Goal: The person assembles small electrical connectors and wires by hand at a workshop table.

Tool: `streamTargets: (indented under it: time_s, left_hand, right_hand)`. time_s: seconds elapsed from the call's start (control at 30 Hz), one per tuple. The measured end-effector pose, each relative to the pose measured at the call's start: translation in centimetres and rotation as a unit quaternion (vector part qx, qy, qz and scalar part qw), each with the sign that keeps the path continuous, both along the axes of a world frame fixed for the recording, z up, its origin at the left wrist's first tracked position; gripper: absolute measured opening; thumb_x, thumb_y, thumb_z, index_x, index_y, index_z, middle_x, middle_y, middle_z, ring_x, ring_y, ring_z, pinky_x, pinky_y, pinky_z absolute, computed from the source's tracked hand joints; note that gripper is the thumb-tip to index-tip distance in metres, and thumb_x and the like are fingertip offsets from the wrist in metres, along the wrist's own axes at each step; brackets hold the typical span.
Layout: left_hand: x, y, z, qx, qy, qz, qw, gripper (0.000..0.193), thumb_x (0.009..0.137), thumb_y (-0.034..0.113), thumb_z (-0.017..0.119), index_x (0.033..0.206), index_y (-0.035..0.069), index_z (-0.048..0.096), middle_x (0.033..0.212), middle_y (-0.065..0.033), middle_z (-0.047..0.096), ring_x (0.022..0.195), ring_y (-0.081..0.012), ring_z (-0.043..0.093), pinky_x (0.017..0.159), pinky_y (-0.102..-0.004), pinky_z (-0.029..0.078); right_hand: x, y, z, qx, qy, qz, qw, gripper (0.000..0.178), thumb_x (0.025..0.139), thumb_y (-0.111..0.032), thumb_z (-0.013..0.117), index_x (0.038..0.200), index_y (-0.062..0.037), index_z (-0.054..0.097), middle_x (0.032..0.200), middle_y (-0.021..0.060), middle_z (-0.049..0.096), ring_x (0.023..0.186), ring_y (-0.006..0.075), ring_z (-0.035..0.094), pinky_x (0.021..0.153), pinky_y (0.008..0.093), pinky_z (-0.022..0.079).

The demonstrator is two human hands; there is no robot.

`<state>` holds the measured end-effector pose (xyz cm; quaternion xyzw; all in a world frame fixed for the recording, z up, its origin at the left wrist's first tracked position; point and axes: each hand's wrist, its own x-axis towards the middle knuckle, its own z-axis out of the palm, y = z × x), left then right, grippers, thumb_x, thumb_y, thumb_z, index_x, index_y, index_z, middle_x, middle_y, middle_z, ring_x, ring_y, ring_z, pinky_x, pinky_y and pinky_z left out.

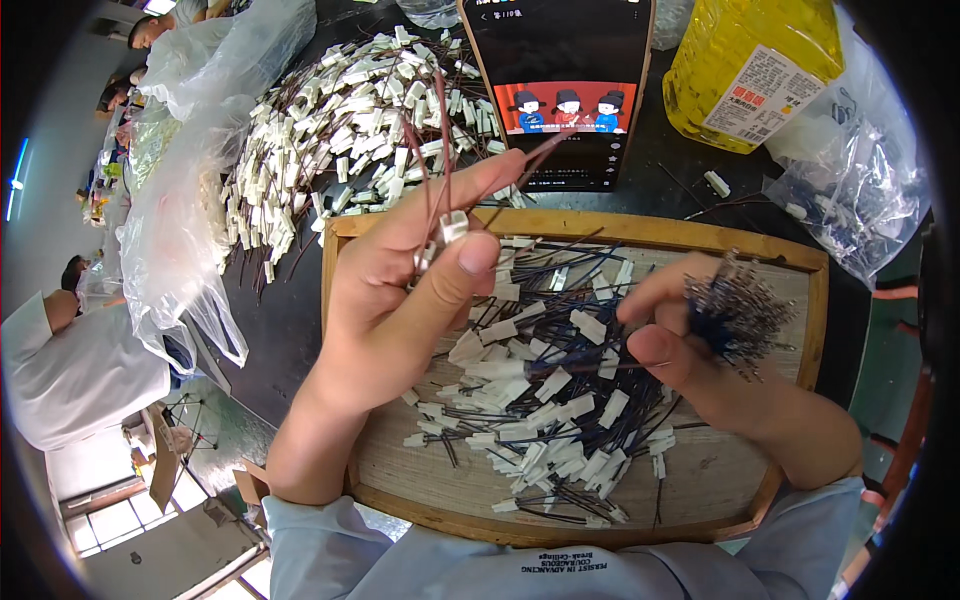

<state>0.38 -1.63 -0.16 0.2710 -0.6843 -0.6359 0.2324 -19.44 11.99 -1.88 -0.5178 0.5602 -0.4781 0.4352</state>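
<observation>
Pinching a small white plastic connector (453, 226) between thumb and fingers, the left hand (375, 295) has thin brown wires (441, 140) rising from its grasp toward 12 o'clock. From that connector, a heap of white plastic connectors with dark wires (560, 410) lies toward 5 o'clock in the wooden-framed tray (680, 231), and the right hand (700, 375), well apart toward 4 o'clock, curls around a bundle of dark metal-tipped wires (745, 315). Left fingers partly cover the connector, and blur leaves me unable to tell whether the right thumb grips the dark wire (598, 369) beside it.
</observation>
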Motion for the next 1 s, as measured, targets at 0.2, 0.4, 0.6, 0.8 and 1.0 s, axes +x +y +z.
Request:
streamTargets:
  time_s: [0.2, 0.4, 0.6, 0.8, 1.0]
  left_hand:
    - [-0.8, 1.2, -1.0, -0.03, 0.029, -0.01, 0.999, 0.04, 0.092, 0.012, 0.052, 0.127, 0.0, 0.039, 0.077, 0.0013, 0.049, 0.056, -0.0007, 0.039, 0.049, -0.0144, 0.029]
    - [-0.6, 1.7, -0.7, -0.055, 0.033, -0.003, 0.998, 0.025, 0.089, 0.014, 0.055, 0.107, 0.0, 0.045, 0.078, -0.0046, 0.05, 0.056, -0.0042, 0.043, 0.047, -0.0165, 0.032]
    - [-0.6, 0.8, 0.1, -0.123, -0.016, -0.097, 0.988, 0.032, 0.087, 0.004, 0.056, 0.118, 0.0, 0.055, 0.091, -0.0077, 0.063, 0.074, -0.0098, 0.057, 0.068, -0.0221, 0.045]
    - [-0.8, 0.8, -0.1, -0.297, -0.088, -0.15, 0.939, 0.046, 0.081, 0.003, 0.059, 0.125, 0.0, 0.049, 0.082, -0.0129, 0.058, 0.067, -0.0239, 0.058, 0.059, -0.0311, 0.045]
    - [-1.0, 1.2, -0.3, -0.396, -0.101, -0.157, 0.899, 0.057, 0.075, 0.005, 0.063, 0.128, -0.001, 0.045, 0.072, -0.0104, 0.051, 0.059, -0.026, 0.052, 0.051, -0.0353, 0.042]
  right_hand:
    - [0.2, 0.0, 0.1, -0.036, -0.008, -0.066, 0.997, 0.018, 0.088, -0.011, 0.059, 0.101, 0.0007, 0.055, 0.085, 0.0073, 0.057, 0.075, 0.0122, 0.055, 0.064, 0.0248, 0.043]
    - [0.4, 0.0, 0.2, -0.062, 0.034, -0.076, 0.995, 0.015, 0.087, -0.007, 0.058, 0.098, 0.0015, 0.056, 0.086, 0.0079, 0.059, 0.074, 0.0117, 0.057, 0.063, 0.025, 0.044]
    - [0.5, 0.6, 1.0, -0.028, -0.011, -0.051, 0.998, 0.015, 0.086, -0.011, 0.059, 0.097, -0.0028, 0.053, 0.082, 0.0021, 0.055, 0.072, 0.0069, 0.051, 0.064, 0.0212, 0.041]
    - [0.5, 0.8, 1.9, 0.074, -0.096, -0.055, 0.991, 0.016, 0.085, -0.012, 0.059, 0.096, -0.0056, 0.049, 0.08, -0.0007, 0.051, 0.068, 0.0018, 0.046, 0.06, 0.0164, 0.037]
    - [0.2, 0.3, -0.9, -0.079, 0.039, -0.031, 0.996, 0.015, 0.082, -0.008, 0.062, 0.093, -0.0038, 0.054, 0.078, -0.0017, 0.054, 0.065, 0.0003, 0.047, 0.056, 0.0147, 0.038]
